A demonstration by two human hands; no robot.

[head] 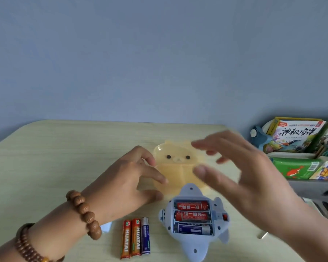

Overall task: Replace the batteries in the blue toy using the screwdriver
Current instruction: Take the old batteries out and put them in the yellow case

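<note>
Nearest lens: left forearm, small-bead bracelet (27, 244), then large-bead bracelet (84, 214) at the wrist. Just past it, left hand (129, 182): fingers (159, 179) only slightly bent, tips resting on left edge of yellow bear-shaped box (178, 173), thumb by its near-left corner. Touching, not clamped round it.

Blue toy (194, 246) at near centre of tabletop (55, 167), lying underside up, just in front of the box. Battery bay uncovered. Three seated batteries (192, 216) side by side in it: two red, one dark blue on the near side.

Three loose batteries (135, 237) just left of the toy, lying parallel and close together: two orange-red marked HUATAI, one blue on the right.

Right hand (244, 176) motion-blurred, held above right side of box and above the toy. Its fingers spread and fairly straight, nothing visible in them.

Small pale piece (105, 226) partly hidden under left wrist; identity unclear. Small grey metal item (263, 235) near right tabletop edge, largely hidden by right forearm; cannot tell whether screwdriver.

Picture books (295, 137) on shelf at far right.
</note>
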